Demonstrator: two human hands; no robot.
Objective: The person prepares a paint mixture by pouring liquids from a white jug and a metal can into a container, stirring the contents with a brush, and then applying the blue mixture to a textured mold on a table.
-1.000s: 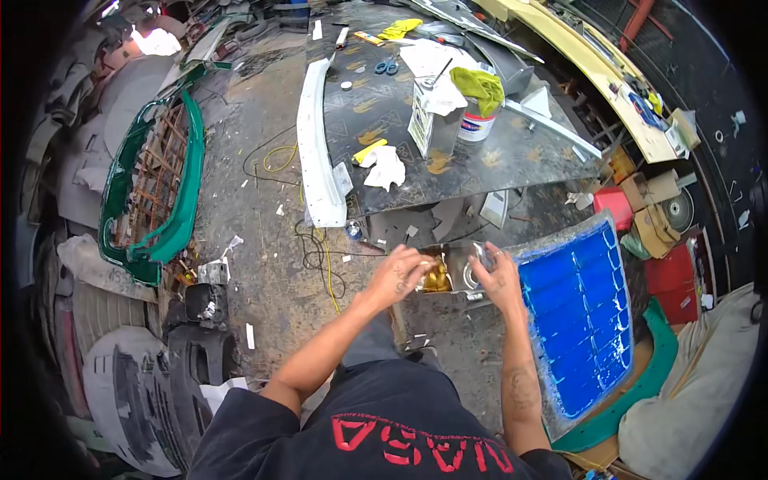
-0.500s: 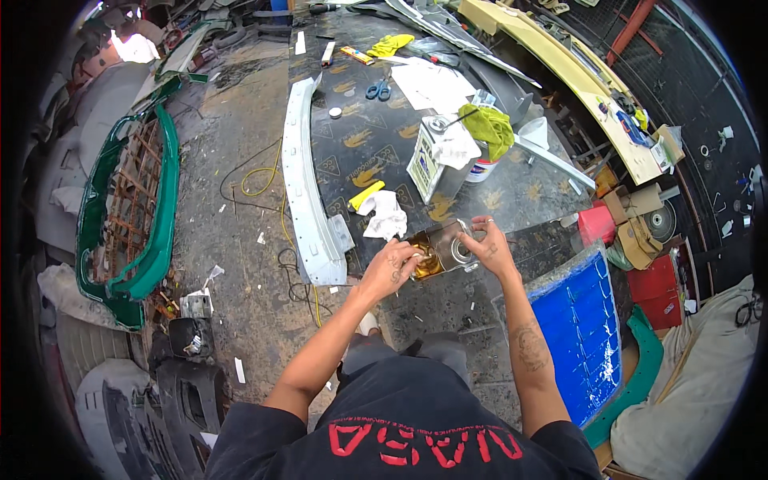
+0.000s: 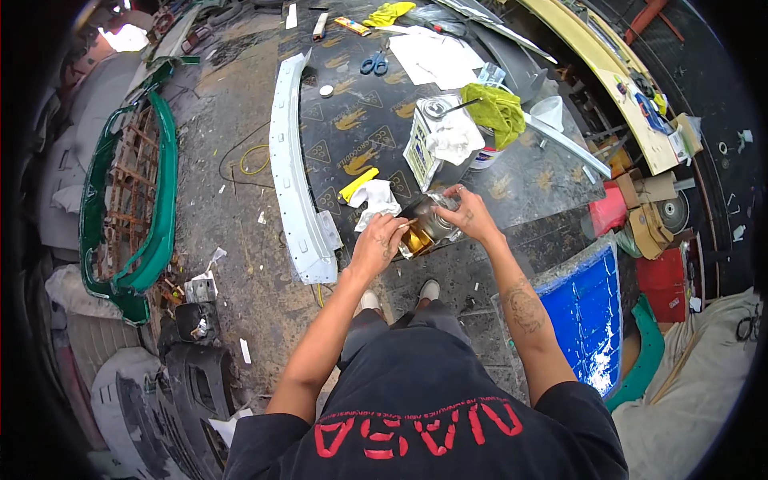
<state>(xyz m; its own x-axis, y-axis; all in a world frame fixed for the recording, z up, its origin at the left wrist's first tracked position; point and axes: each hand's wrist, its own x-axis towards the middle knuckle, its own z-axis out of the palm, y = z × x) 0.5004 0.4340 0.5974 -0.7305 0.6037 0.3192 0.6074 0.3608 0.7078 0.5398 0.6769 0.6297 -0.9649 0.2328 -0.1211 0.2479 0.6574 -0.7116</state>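
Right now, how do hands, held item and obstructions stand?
Right hand grips metal tin; left hand at its gold-coloured end, grip unclear. Tin by table edge. White cloth just beyond left hand.

Dark patterned table [image 3: 552,178] — on it blue scissors [image 3: 374,63], white paper [image 3: 424,60], white cap [image 3: 326,91], metal can [image 3: 422,150].

We see a glossy green, hollow bumper-shaped frame [image 3: 166,192] at left, dark-blue-handled scissors [image 3: 374,64] on a black patterned tabletop [image 3: 552,172], and a bright blue ribbed panel [image 3: 590,308] at right.
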